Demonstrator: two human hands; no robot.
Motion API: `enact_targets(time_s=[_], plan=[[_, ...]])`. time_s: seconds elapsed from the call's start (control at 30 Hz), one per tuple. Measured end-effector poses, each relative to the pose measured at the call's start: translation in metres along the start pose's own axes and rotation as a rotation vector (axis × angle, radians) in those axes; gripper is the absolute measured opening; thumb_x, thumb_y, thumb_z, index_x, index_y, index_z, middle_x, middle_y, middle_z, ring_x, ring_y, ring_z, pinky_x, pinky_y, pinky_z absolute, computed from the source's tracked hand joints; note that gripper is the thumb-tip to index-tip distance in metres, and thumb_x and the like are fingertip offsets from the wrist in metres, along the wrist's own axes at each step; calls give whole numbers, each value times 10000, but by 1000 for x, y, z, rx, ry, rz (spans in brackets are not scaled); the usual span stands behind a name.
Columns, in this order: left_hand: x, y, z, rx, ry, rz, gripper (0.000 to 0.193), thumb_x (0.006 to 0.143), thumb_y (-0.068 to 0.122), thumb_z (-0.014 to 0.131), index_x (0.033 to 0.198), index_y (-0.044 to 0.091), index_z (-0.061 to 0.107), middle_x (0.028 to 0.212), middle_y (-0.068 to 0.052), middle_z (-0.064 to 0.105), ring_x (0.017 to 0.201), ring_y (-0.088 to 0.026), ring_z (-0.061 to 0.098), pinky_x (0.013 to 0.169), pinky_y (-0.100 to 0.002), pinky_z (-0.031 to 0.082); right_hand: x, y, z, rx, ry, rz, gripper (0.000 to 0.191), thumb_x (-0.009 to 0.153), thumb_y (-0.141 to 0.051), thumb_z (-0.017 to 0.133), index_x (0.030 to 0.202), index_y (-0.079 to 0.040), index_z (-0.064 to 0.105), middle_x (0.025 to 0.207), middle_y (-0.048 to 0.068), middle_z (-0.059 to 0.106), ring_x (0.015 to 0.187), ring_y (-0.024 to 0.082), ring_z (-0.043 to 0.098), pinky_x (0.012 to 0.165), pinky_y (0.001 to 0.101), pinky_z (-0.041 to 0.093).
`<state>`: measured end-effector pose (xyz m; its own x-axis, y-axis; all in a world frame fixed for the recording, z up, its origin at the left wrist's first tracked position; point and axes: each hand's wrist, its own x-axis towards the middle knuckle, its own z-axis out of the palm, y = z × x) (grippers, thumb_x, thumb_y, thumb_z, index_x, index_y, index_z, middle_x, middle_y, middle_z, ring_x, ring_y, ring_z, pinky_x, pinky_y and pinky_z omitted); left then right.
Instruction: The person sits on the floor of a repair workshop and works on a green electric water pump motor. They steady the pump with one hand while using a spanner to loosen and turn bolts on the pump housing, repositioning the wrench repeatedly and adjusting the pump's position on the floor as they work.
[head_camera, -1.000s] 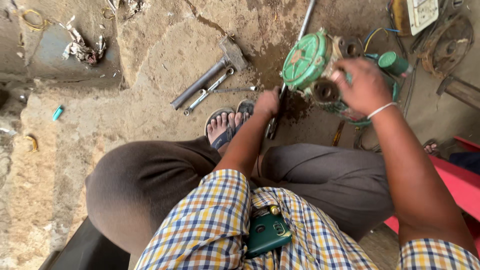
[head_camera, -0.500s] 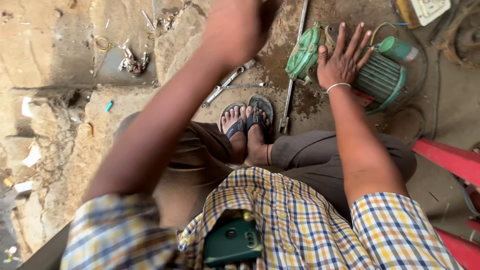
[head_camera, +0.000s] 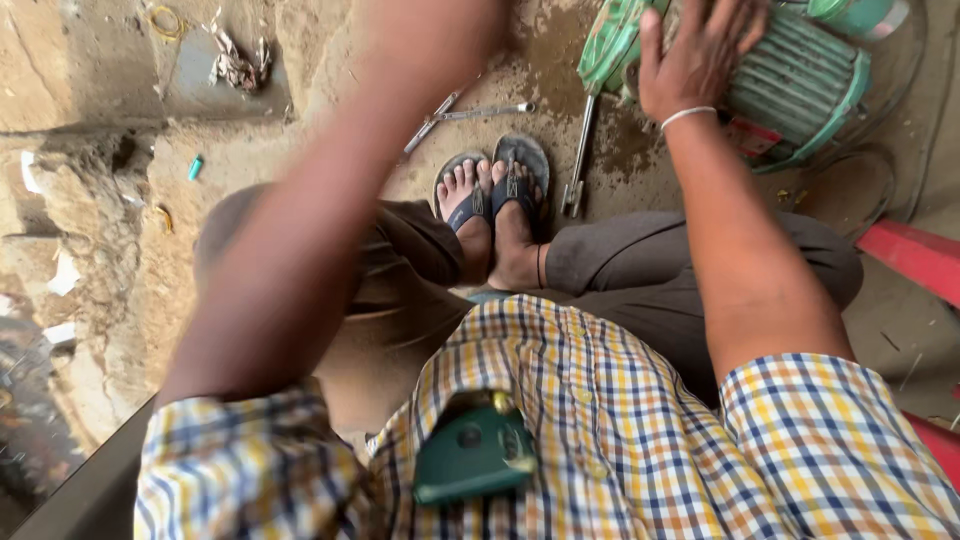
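R grip flat on green motor.

Motor right of rod, spanners left

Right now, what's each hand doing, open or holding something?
Left hand: raised, blurred, cannot tell.
Right hand: open, fingers spread flat on the green motor.

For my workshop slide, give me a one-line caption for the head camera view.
Seated person's right hand rests flat on a green ribbed electric motor; blurred left arm raised.
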<state>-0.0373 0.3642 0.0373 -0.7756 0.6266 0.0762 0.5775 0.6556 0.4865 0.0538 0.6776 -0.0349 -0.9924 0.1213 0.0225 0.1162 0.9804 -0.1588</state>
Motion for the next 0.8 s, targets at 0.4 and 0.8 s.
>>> enact_targets(time_s=[0.4,0.8], plan=[[-70,125,318,179,-643,294,369,986,217,516,1323,83,582,1253,-105,588,1031,-284,642,747,-399,548,-1,4,-15,-168,-250,-346,391,735,-300,852,1064,-133,724,1145,117,616,1234,372,517,912,495,522],[-47,69,306,12,-231,46,274,1088,207,473,1311,88,580,1271,-176,587,1141,-330,591,940,-432,533,-3,-13,-42,-126,-363,-190,333,766,-235,865,1041,-106,730,1105,77,636,1131,356,529,905,479,504]])
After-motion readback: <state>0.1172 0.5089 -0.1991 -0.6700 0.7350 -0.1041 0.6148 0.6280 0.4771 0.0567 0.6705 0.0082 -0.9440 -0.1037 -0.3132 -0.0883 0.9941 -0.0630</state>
